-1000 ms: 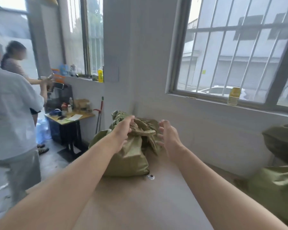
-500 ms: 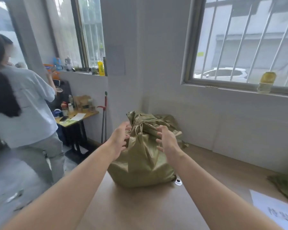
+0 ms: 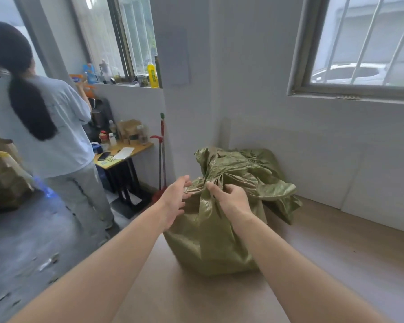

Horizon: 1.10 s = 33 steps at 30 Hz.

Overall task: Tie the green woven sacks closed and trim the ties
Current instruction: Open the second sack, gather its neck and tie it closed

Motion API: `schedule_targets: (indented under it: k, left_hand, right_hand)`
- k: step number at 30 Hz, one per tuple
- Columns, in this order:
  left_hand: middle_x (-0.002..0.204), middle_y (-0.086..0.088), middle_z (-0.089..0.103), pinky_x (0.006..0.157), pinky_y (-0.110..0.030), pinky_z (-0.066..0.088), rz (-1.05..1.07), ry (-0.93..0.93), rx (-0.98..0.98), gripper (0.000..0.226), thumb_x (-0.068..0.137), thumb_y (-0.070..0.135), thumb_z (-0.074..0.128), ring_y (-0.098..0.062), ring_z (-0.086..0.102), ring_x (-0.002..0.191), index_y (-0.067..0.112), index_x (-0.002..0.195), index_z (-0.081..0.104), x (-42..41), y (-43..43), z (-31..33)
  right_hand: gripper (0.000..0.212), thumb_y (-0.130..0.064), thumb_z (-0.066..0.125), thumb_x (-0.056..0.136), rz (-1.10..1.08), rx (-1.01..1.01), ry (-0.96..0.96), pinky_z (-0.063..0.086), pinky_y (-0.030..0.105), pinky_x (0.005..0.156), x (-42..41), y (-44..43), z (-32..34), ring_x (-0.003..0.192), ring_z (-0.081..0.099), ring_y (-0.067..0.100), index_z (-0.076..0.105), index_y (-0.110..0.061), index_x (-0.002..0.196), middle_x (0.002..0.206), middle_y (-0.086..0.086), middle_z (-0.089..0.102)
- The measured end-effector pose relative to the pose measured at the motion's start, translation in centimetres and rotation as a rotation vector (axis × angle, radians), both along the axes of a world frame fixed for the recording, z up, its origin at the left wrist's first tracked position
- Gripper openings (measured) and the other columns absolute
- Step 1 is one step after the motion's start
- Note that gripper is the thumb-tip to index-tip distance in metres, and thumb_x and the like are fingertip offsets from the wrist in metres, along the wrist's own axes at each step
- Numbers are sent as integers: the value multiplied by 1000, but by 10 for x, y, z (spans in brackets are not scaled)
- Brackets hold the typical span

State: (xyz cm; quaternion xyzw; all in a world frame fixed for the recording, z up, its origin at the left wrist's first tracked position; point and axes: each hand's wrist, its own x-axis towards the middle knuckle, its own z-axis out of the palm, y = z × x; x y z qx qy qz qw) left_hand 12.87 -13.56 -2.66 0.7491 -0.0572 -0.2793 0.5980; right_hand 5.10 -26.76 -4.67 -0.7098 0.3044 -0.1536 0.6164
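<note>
Both hands are out on the sack's gathered neck, a little apart. The left hand (image 3: pixel 175 201) lies against the left side of the neck with fingers loosely straight, clamping nothing. The right hand (image 3: pixel 234 201) has its fingers curled into the bunched folds just under the neck, holding cloth.

The sack (image 3: pixel 208 243) stands at lower centre of the frame, on the far left corner of the table (image 3: pixel 324 264), close to the wall. Its mouth is gathered up and the loose top flops to the right. No tie shows on it (if one is there, the folds hide it).

My judgement is that it will handle soft and crinkly: thin woven plastic, slick, apt to slide through fingers and spring open if let go. The body looks full and squat, so it should stay put while the neck is worked. The best hold is the neck itself, squeezed tight below the ruffle, with one hand clamping and the other free for the tie.

Beyond, at left, a person (image 3: pixel 56 127) stands facing away by a small desk (image 3: pixel 126 153). A bottle (image 3: pixel 152 73) stands on the sill at upper centre. Its label, and a sheet on the desk, are too small to read, and no other writing is legible.
</note>
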Motion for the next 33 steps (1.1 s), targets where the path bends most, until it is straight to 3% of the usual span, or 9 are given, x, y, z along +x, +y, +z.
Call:
schedule_targets:
  k: [2,3,6,8,14,19,21,24,33]
  left_hand:
    - [125,-6,62,116,-47,35,12,8,-15,49,106,56,34,-31,56,124,23,135,57,17,-5,-6]
    - [115,-5,64,113,-45,38,16,14,-27,45,106,53,35,-27,61,112,23,129,60,25,-7,-9]
    - [107,-10,68,108,-47,46,-8,46,-70,39,107,48,37,-28,66,103,20,115,63,45,-17,-7]
    - [108,-14,69,103,-48,51,-36,94,-122,40,107,46,39,-32,67,105,17,115,65,57,-22,-6]
    - [123,-1,65,114,-42,37,-74,91,-113,41,103,46,42,-25,59,117,17,122,63,82,-23,-5]
    - [137,-7,62,108,-58,44,-103,112,-105,67,69,66,61,-36,59,122,33,127,58,111,-21,-28]
    - [141,-4,56,110,-60,42,-118,146,-123,86,58,71,67,-36,54,128,32,134,53,123,-28,-46]
    - [151,-5,47,115,-58,36,-177,101,-157,100,62,70,68,-34,46,137,23,146,46,97,-26,-25]
    - [135,-7,63,103,-53,51,-272,83,-94,88,76,67,75,-32,60,120,19,145,51,29,-49,-21]
  right_hand:
    - [83,-83,79,57,-5,-104,15,53,43,101,19,-4,-16,102,71,18,70,-21,112,103,-10,77]
    - [75,-74,83,61,13,-123,27,52,45,104,26,-7,-22,106,71,19,69,-21,113,108,-8,76]
    - [11,-22,74,85,37,-135,17,58,35,86,22,1,-11,83,71,18,75,-13,91,85,-6,76]
    - [16,-10,60,92,4,-74,-27,53,30,72,23,2,-6,72,61,17,75,-7,88,75,0,70]
    - [29,-4,53,102,-243,212,-286,55,41,106,29,6,14,107,71,21,78,-19,104,111,6,78]
    - [60,9,40,101,-320,341,-498,60,35,89,7,6,45,92,72,20,83,-27,82,91,1,79]
    - [55,7,37,104,-364,400,-537,58,42,98,-3,6,49,102,73,27,81,-25,100,103,9,79]
    - [47,5,36,104,-418,432,-576,52,54,107,-17,5,52,120,67,39,71,-15,129,124,22,73]
    - [48,11,35,97,-508,436,-660,55,52,98,-94,-9,59,99,67,34,74,-7,117,107,22,72]
